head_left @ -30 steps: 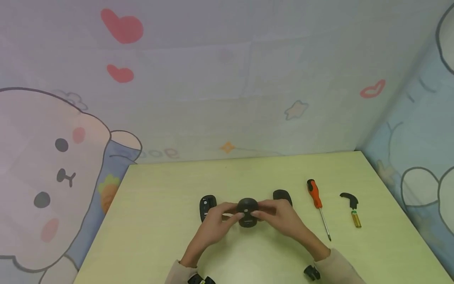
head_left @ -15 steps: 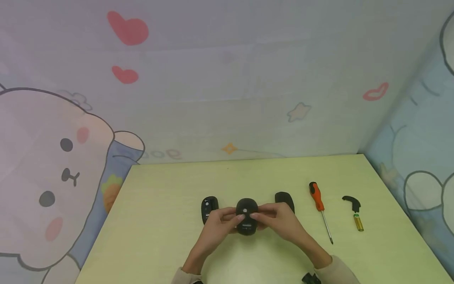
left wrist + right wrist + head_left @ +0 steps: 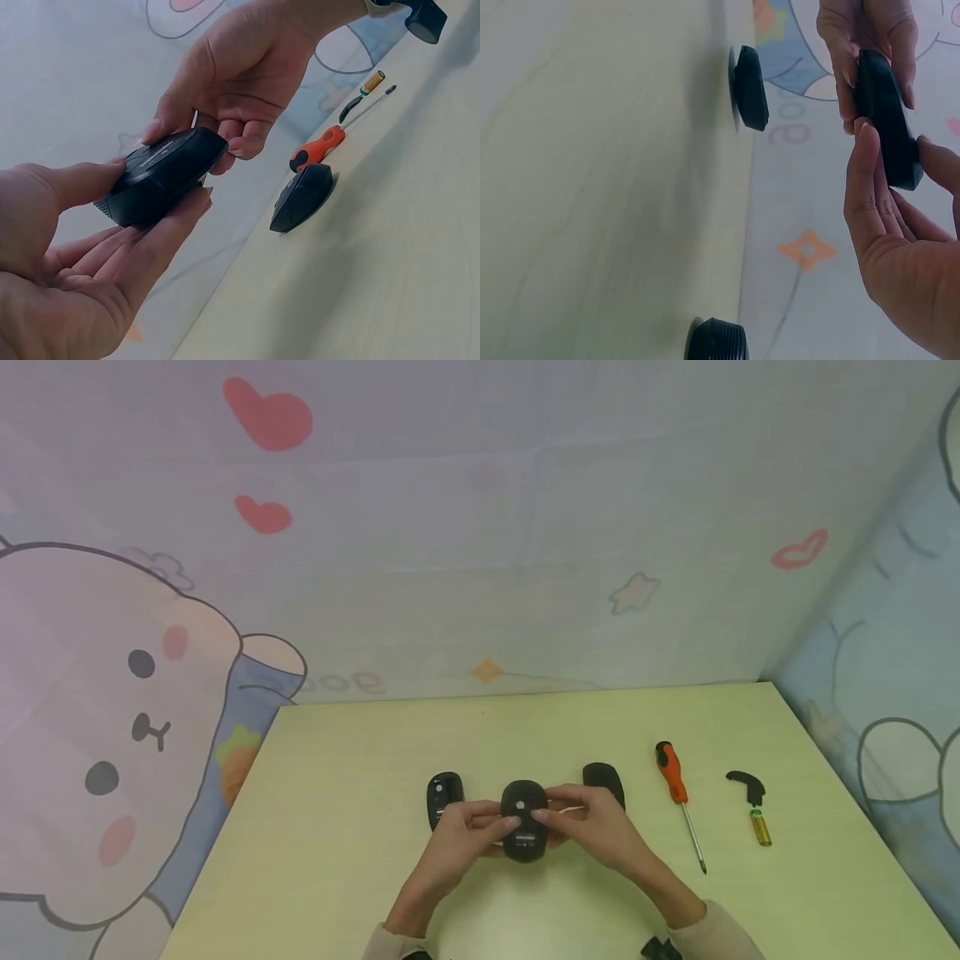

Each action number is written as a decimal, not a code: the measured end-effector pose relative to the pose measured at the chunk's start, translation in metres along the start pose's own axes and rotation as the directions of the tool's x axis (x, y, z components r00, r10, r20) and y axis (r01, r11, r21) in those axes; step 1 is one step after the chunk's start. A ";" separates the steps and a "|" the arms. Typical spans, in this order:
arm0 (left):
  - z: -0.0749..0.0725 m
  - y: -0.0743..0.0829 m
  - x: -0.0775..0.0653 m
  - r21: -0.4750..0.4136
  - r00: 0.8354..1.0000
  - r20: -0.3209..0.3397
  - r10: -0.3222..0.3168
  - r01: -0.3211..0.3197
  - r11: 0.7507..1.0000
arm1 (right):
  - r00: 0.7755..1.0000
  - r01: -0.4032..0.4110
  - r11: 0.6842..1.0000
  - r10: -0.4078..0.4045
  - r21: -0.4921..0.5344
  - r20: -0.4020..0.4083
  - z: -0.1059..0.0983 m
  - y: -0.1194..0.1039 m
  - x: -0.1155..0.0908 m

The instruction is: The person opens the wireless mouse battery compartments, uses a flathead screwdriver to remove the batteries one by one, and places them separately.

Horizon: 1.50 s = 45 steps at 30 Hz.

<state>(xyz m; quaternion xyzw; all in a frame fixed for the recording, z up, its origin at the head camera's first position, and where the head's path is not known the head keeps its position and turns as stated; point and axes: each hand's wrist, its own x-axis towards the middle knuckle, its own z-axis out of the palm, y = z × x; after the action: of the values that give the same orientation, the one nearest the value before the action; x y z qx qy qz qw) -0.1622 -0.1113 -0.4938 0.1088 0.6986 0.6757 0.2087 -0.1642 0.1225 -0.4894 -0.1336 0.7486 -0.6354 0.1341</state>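
Both hands hold a black computer mouse (image 3: 524, 848) up over the table, one at each side. Its underside, with a pale round spot and a label, faces the head camera. My left hand (image 3: 452, 850) pinches the left edge, thumb on the underside and fingers behind. From the other side my right hand (image 3: 602, 832) does the same. A second mouse (image 3: 444, 791) lies beyond the left hand, its lower part hidden by that hand. A third dark mouse (image 3: 604, 779) sits behind the right hand, partly covered by it. The left wrist view shows the held mouse (image 3: 169, 176) edge-on between both hands.
An orange-handled screwdriver (image 3: 673, 781) lies on the pale yellow table (image 3: 360, 760), to the right. Farther right are a small black curved piece (image 3: 750, 787) and a gold battery (image 3: 761, 828) at its lower end. A printed cloth (image 3: 420, 568) hangs behind the table.
The held mouse has tilted, so its underside faces the head camera more fully. Both hands keep their grip in nearly the same place. The head view has shifted slightly.
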 end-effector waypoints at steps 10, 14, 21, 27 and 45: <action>0.003 -0.001 0.000 0.008 1.000 -0.021 -0.006 0.007 1.000 | 1.000 0.000 1.000 0.000 0.001 -0.009 0.000 0.004 -0.003; 0.004 -0.002 -0.001 0.015 0.999 -0.038 -0.019 0.019 1.000 | 1.000 0.024 1.000 -0.024 -0.015 0.010 0.001 0.005 -0.001; 0.008 -0.002 -0.001 0.036 0.998 -0.053 -0.025 0.027 0.999 | 0.999 0.043 0.998 -0.044 -0.036 -0.020 0.001 0.005 0.000; 0.008 -0.005 -0.007 0.049 0.997 -0.056 -0.044 0.047 0.998 | 0.999 -0.046 0.999 0.045 -0.022 -0.023 0.006 0.010 -0.003; 0.018 -0.004 -0.002 0.001 0.997 -0.072 -0.032 0.032 0.999 | 0.997 0.032 0.993 -0.040 -0.109 -0.064 0.002 0.006 -0.006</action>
<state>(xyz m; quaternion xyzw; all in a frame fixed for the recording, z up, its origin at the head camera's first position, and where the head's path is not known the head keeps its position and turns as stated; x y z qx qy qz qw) -0.1523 -0.0958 -0.4974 0.0734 0.7082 0.6749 0.1938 -0.1581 0.1240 -0.4953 -0.1332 0.7835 -0.6002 0.0905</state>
